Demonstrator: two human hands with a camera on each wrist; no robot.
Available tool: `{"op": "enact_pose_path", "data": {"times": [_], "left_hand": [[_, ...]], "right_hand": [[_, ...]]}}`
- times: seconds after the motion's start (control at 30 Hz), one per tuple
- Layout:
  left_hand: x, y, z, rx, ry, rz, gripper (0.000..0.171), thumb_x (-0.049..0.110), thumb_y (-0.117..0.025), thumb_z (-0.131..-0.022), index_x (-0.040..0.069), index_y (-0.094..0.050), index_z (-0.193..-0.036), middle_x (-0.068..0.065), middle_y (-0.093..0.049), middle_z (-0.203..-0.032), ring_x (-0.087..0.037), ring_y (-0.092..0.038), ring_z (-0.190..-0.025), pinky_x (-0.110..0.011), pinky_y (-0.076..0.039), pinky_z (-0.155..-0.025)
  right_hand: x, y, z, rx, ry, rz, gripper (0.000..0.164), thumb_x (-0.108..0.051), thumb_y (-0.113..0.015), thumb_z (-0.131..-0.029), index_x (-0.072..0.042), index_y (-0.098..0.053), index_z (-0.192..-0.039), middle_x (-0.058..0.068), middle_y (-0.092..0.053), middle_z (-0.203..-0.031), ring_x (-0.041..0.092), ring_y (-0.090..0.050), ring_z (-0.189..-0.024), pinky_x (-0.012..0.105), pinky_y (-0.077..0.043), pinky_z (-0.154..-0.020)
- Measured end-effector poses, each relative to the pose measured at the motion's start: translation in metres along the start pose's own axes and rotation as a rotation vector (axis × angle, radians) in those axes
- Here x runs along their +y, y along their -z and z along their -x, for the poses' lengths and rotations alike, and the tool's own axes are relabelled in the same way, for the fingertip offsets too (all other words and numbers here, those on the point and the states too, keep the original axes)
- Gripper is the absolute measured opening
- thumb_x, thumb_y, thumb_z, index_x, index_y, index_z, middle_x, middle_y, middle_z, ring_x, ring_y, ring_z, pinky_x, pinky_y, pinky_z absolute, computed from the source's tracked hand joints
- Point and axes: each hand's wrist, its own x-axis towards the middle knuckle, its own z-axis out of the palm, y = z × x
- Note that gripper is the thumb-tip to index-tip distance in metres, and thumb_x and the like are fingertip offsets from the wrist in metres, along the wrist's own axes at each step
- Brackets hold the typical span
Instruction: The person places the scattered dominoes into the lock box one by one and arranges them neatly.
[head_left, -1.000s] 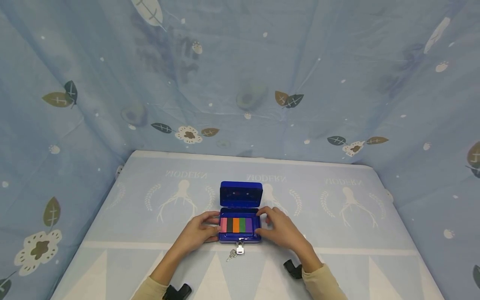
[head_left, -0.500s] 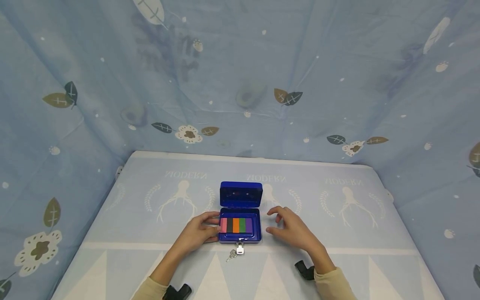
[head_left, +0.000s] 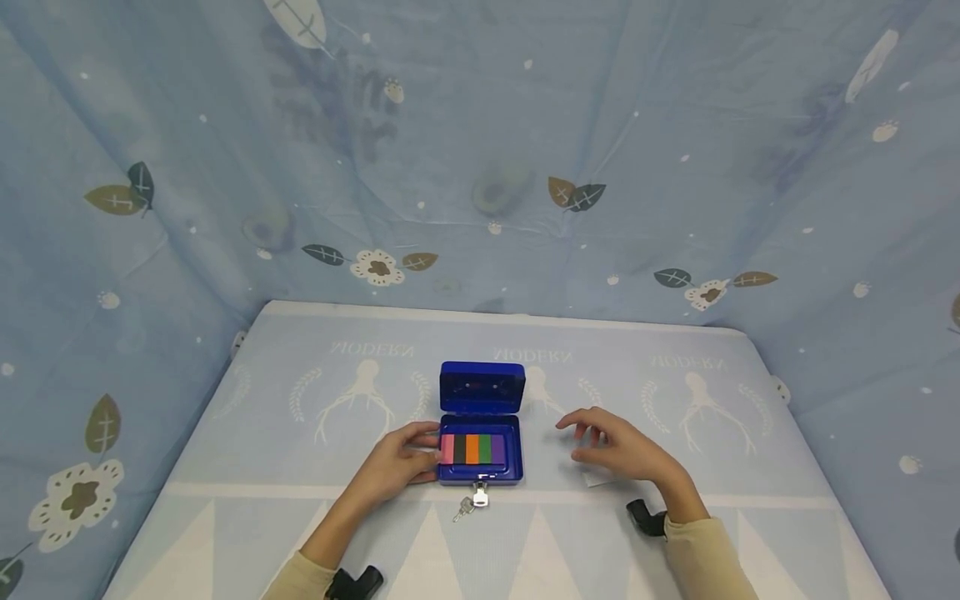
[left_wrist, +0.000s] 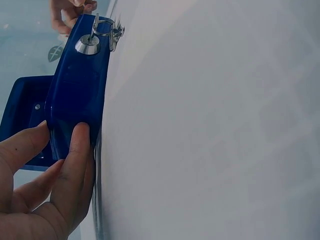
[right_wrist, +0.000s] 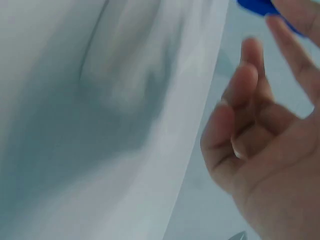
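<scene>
A small blue cash box (head_left: 480, 480) stands on the table with its lid (head_left: 482, 389) raised at the back. Inside lies a row of coloured bars (head_left: 472, 450): pink, black, orange, green and purple. Keys on a ring (left_wrist: 103, 27) hang at the silver lock (left_wrist: 87, 46) on its front. My left hand (head_left: 396, 462) holds the box's left end, thumb at the rim and fingers along the outer wall. To the right of the box, my right hand (head_left: 622, 444) hovers over the table with loosely bent fingers and nothing in them.
A patterned cloth (head_left: 300, 467) covers the table. Under the right hand is a small pale patch (head_left: 597, 477); its kind cannot be made out. Blue printed fabric (head_left: 480, 150) hangs behind the table and at both sides. Black wrist straps (head_left: 647, 518) sit on the forearms.
My right hand has let go of the box's right side and moved away to the right. The left hand and the box have stayed in place.
</scene>
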Motion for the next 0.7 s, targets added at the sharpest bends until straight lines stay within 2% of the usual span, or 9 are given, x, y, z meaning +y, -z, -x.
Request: {"op": "enact_pose_path", "data": {"times": [0.23,0.43,0.53,0.7], "left_hand": [[0.002,0.001,0.000,-0.003,0.006,-0.010,0.054,0.005,-0.072,-0.091,-0.005,-0.051,-0.139,-0.021,-0.060,-0.123,-0.029,-0.069,-0.097,-0.038,-0.062,-0.076],[0.001,0.001,-0.001,-0.012,0.003,0.007,0.054,0.005,-0.071,-0.091,-0.005,-0.051,-0.140,-0.022,-0.060,-0.124,-0.031,-0.069,-0.098,-0.039,-0.062,-0.076],[0.001,0.001,-0.001,-0.014,0.003,0.011,0.054,0.005,-0.072,-0.091,-0.005,-0.050,-0.140,-0.023,-0.060,-0.124,-0.031,-0.069,-0.099,-0.039,-0.062,-0.076],[0.002,0.002,-0.001,-0.008,0.010,0.010,0.054,0.005,-0.072,-0.091,-0.005,-0.051,-0.140,-0.022,-0.060,-0.124,-0.031,-0.069,-0.098,-0.039,-0.063,-0.075]], "right_hand": [[0.013,0.025,0.001,-0.180,-0.032,-0.023,0.038,-0.006,-0.072,-0.091,-0.021,-0.068,-0.126,0.005,-0.062,-0.117,0.026,-0.055,-0.100,0.031,-0.049,-0.083],[0.027,0.038,-0.001,-0.339,0.029,-0.041,0.044,0.010,-0.068,-0.082,-0.013,-0.073,-0.119,0.004,-0.063,-0.119,0.030,-0.054,-0.104,0.036,-0.048,-0.091],[0.033,0.041,0.000,-0.373,0.069,-0.033,0.047,0.012,-0.067,-0.078,-0.012,-0.074,-0.117,0.003,-0.063,-0.116,0.029,-0.053,-0.102,0.034,-0.047,-0.090],[0.034,0.037,0.002,-0.366,0.090,0.004,0.050,0.012,-0.066,-0.074,-0.017,-0.076,-0.114,0.002,-0.060,-0.110,0.026,-0.047,-0.097,0.034,-0.040,-0.083]]}}
